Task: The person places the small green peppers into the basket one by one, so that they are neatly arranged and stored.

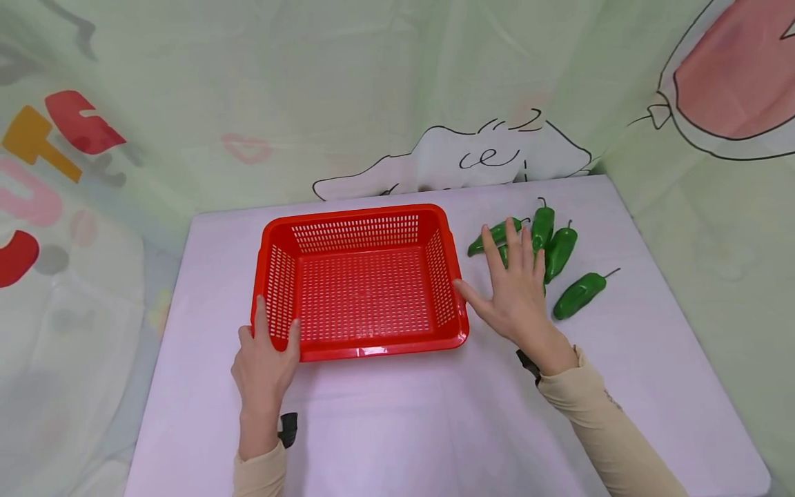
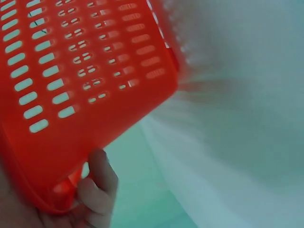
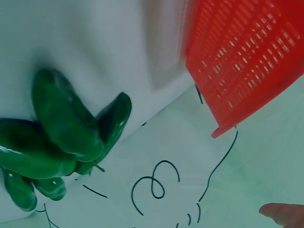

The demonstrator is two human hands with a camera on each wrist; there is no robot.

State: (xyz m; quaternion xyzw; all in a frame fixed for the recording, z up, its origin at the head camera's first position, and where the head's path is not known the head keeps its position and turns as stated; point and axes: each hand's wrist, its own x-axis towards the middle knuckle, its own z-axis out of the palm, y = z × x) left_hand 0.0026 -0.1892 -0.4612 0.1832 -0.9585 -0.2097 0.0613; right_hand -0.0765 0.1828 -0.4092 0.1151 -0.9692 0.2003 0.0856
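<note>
Here's the left hand (image 1: 263,366), clamped on the near left corner of a red, rectangular, perforated plastic basket (image 1: 373,351), its fingers curled round the rim. That basket sits left of centre on the far half of a table with a pale lilac cover (image 1: 385,428), and its inside is bare, the mesh floor in full sight.

Over to the right, and the right hand (image 1: 518,297) is spread wide, fingers straight and well apart, gripping nothing! Its thumb overlaps the basket's right rim from above, yet the right wrist view shows a gap between them. Beyond those fingertips, a cluster of glossy, dark green, long peppers with thin stems (image 1: 562,248) lies at the far right, partly hidden by the hand. And one lone glossy green pepper (image 1: 580,295) lies nearer and further right, apart from the bunch, its stem pointing right.
</note>
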